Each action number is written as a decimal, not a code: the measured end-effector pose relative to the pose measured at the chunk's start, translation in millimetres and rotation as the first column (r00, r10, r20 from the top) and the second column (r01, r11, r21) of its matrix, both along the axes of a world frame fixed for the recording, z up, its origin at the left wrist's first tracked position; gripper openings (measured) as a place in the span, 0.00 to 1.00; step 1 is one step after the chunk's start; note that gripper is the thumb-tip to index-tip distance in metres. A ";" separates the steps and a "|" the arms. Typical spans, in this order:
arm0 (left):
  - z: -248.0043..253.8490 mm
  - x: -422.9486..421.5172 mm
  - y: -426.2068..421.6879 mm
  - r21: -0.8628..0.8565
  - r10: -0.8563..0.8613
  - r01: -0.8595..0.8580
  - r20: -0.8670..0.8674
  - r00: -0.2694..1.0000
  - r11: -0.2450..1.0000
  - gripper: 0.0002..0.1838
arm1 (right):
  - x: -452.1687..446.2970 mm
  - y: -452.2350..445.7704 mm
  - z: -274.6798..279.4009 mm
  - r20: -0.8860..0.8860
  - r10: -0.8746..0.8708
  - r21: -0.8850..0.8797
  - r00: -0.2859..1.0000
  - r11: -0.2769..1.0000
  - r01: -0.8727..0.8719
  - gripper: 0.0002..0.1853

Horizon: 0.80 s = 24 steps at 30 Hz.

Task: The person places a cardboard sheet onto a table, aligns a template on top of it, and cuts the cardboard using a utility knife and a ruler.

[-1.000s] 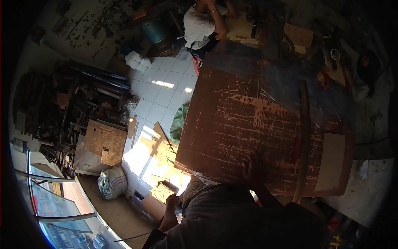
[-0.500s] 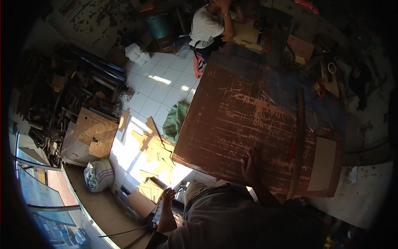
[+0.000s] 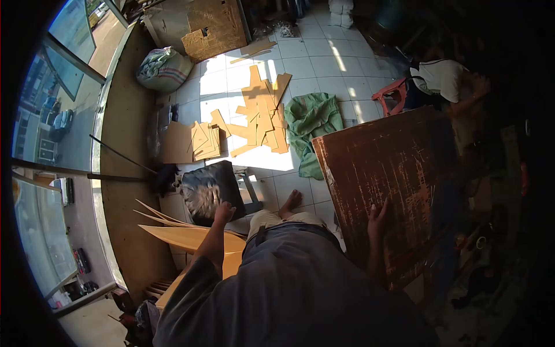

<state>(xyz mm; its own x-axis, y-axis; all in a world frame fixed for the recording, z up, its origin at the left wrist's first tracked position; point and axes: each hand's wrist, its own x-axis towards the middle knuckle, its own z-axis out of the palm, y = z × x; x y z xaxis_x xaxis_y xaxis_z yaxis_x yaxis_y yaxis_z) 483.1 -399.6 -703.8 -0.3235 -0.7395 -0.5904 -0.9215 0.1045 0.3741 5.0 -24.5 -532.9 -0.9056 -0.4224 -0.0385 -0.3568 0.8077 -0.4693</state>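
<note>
While reaching forward with both arms, got the right hand open and spread over the scratched brown board just right of the body, not grabbing anything, and the left hand curled by a shiny black block, can't tell whether holding something. Got a crumpled green cloth beside the board too, plus tan flat pieces strewn over sunny white tiles, a striped sack and a person in white.

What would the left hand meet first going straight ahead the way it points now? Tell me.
Probably the black, shiny-topped block just ahead of the left hand; how far the hand is above it is unclear, so it might pass over instead.
</note>
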 end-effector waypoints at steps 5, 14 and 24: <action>16.3 41.7 42.0 0.018 0.008 -0.010 0.099 0.995 1.000 0.17 | -7.6 -6.7 -6.4 -0.070 0.098 0.483 0.993 0.874 -0.052 0.42; 60.0 62.0 83.5 -0.459 0.183 -0.257 -0.201 0.962 0.850 0.20 | -23.3 8.9 -30.2 -0.063 0.097 0.526 0.993 0.849 -0.049 0.44; 54.5 106.5 120.0 -0.616 0.336 -0.347 -0.140 0.932 0.707 0.24 | -22.1 0.5 -13.7 -0.002 0.050 0.553 0.999 0.832 -0.040 0.47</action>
<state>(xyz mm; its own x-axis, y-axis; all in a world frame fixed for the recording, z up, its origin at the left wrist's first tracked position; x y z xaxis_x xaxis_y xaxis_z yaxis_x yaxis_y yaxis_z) 589.6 -279.7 -649.3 0.0191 -0.9989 0.0432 -0.9352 -0.0026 0.3542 -17.1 -24.0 -546.6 -0.8886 -0.3753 -0.2636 -0.4026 0.9136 0.0565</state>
